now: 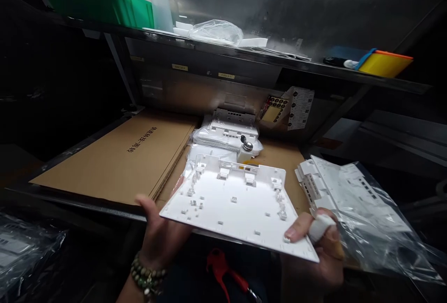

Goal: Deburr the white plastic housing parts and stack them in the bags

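Observation:
A white plastic housing cover [240, 205], inner side up with small clips and posts, is held tilted in front of me. My left hand [165, 235] supports its left edge from below, thumb stretched out away from it and the other fingers mostly hidden behind the cover. At the near right corner, my right hand [323, 252] grips the cover with its thumb on the inner face. A white cloth-like wad [320, 227] sits at the fingers of that hand. Below the cover hangs a red-handled air blow gun [223, 270].
Cardboard sheets [115, 154] lie at left. Behind the cover are stacked white housings [233, 126] and a small bottle with a metal cap [247, 149]. Bagged white housings [363, 196] are at right. A shelf [209, 51] holds a green bin [101, 7], a squeeze bottle [161, 10] and a yellow box [386, 63].

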A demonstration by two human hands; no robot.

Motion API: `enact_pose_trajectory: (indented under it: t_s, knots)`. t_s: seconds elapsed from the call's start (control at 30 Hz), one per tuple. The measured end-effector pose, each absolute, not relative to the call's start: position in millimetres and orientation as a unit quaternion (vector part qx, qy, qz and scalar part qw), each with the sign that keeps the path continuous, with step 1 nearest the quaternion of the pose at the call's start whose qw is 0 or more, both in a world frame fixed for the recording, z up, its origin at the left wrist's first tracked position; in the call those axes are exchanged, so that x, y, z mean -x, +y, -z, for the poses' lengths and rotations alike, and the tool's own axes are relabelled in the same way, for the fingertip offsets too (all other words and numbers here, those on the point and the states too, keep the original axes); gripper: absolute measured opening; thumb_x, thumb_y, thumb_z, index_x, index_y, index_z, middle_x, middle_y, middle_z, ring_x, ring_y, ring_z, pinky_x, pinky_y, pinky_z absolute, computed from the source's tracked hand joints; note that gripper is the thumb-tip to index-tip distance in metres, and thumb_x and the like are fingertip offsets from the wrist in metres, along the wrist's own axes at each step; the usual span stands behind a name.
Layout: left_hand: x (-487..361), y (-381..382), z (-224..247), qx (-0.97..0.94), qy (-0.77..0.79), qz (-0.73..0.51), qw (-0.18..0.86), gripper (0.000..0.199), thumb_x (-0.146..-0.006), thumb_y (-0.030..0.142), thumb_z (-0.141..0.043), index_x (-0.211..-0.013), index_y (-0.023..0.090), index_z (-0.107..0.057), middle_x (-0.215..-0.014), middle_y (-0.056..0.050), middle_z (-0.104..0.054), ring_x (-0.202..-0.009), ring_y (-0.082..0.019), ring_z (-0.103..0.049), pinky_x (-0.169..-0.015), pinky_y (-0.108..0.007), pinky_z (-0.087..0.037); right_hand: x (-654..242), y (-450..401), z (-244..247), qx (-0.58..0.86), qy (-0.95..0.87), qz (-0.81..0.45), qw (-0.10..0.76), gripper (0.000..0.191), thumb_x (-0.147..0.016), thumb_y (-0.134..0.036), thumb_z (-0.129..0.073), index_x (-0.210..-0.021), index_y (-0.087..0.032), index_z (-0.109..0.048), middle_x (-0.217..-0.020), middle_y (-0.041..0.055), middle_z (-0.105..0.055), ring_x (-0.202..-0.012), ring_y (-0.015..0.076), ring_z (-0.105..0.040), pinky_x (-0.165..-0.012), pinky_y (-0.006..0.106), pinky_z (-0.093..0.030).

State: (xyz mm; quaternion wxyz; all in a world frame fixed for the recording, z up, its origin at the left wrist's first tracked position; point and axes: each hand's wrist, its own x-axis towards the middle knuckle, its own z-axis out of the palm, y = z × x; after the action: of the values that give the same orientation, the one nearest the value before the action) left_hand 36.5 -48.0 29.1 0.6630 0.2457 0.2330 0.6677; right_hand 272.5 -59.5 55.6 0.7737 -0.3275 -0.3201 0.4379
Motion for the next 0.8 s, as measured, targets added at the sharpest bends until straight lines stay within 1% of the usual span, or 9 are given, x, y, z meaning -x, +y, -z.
enact_pose_trajectory:
  t_s: [0.1,0.17,0.23,0.3,0.37,0.4,0.47,0.6,0.8]
  knots:
    - [-37.5,-39.9,-37.2,-0.159,0.172,-0.554,0.799,0.078,-0.091,0.063,-0.054,-0.153,0.016,-0.043,-0.154,-0.019,-0.051,-0.147,-0.040,-0.040,-0.120,-0.056,-0.034,-276.0,-63.6,-49.8,0.353,-0.352,-0.449,0.742,0.017,-0.095,-0.045,-0.056,-0.099,-0.029,-0.055,-0.051,-0.0062,-0.059,-0.045,0.0164,-0.051,-0.053,0.029,-0.045]
    - [-35.3,-33.6,-42.2,-0.137,0.157,-0.530,0.822,0.069,-0.088,0.035,-0.061,-0.151,0.014,-0.044,-0.142,-0.020,-0.063,-0.136,-0.041,-0.054,-0.115,-0.058,-0.041,-285.6,-60.7,-40.7,0.368,-0.380,-0.455,0.716,0.016,-0.096,-0.044,-0.053,-0.102,-0.029,-0.056,-0.052,-0.0055,-0.061,-0.046,0.0166,-0.052,-0.054,0.029,-0.044]
    - [-35.2,-28.9,-46.2,-0.129,0.160,-0.538,0.817,0.076,-0.077,0.014,-0.059,-0.151,0.013,-0.044,-0.133,-0.018,-0.069,-0.125,-0.041,-0.063,-0.110,-0.061,-0.046,-298.3,-53.5,-31.9,0.414,-0.420,-0.423,0.688,0.016,-0.097,-0.043,-0.055,-0.104,-0.029,-0.056,-0.060,-0.0042,-0.066,-0.055,0.0175,-0.059,-0.064,0.032,-0.048]
    - [-38.9,-26.7,-49.4,-0.118,0.164,-0.555,0.807,0.089,-0.066,0.005,-0.055,-0.153,0.015,-0.042,-0.130,-0.016,-0.072,-0.120,-0.040,-0.067,-0.107,-0.063,-0.049,-307.3,-46.1,-27.7,0.492,-0.459,-0.324,0.665,0.016,-0.097,-0.041,-0.061,-0.107,-0.028,-0.060,-0.087,0.0007,-0.074,-0.087,0.0206,-0.070,-0.086,0.038,-0.050]
    - [-45.6,-26.5,-52.4,-0.106,0.166,-0.576,0.793,0.096,-0.060,0.003,-0.053,-0.154,0.017,-0.039,-0.130,-0.015,-0.072,-0.117,-0.040,-0.068,-0.106,-0.064,-0.050,-306.3,-44.3,-29.6,0.548,-0.484,-0.194,0.654,0.017,-0.095,-0.037,-0.067,-0.108,-0.027,-0.064,-0.120,0.0052,-0.069,-0.123,0.0248,-0.060,-0.108,0.045,-0.041]
    - [-49.4,-26.9,-54.1,-0.097,0.171,-0.590,0.783,0.098,-0.060,0.002,-0.053,-0.155,0.018,-0.038,-0.130,-0.014,-0.072,-0.117,-0.040,-0.069,-0.106,-0.064,-0.050,-301.0,-46.5,-32.5,0.556,-0.501,-0.142,0.648,0.016,-0.094,-0.034,-0.068,-0.109,-0.027,-0.066,-0.128,0.0057,-0.064,-0.129,0.0252,-0.055,-0.112,0.046,-0.037]
    - [-56.9,-28.2,-58.4,-0.077,0.192,-0.618,0.759,0.098,-0.062,0.000,-0.052,-0.156,0.020,-0.035,-0.132,-0.013,-0.071,-0.117,-0.038,-0.069,-0.107,-0.063,-0.050,-281.6,-55.8,-40.4,0.524,-0.576,-0.106,0.618,0.015,-0.094,-0.026,-0.069,-0.109,-0.028,-0.070,-0.123,0.0052,-0.063,-0.122,0.0228,-0.057,-0.109,0.041,-0.041]
    - [-68.2,-31.6,-70.1,-0.077,0.245,-0.650,0.716,0.084,-0.082,0.001,-0.055,-0.158,0.027,-0.032,-0.134,-0.011,-0.070,-0.120,-0.035,-0.068,-0.110,-0.060,-0.048,-228.6,-74.7,-54.4,0.386,-0.749,-0.172,0.511,0.024,-0.091,-0.012,-0.070,-0.111,-0.025,-0.071,-0.099,0.0038,-0.067,-0.092,0.0173,-0.065,-0.081,0.030,-0.054]
    - [-75.0,-35.5,-75.4,-0.126,0.265,-0.663,0.689,0.067,-0.097,0.018,-0.059,-0.157,0.035,-0.033,-0.142,-0.010,-0.065,-0.122,-0.032,-0.067,-0.113,-0.056,-0.047,-205.1,-76.7,-58.8,0.334,-0.792,-0.138,0.492,0.018,-0.090,-0.010,-0.069,-0.105,-0.018,-0.070,-0.089,0.0056,-0.068,-0.078,0.0183,-0.062,-0.067,0.032,-0.051]
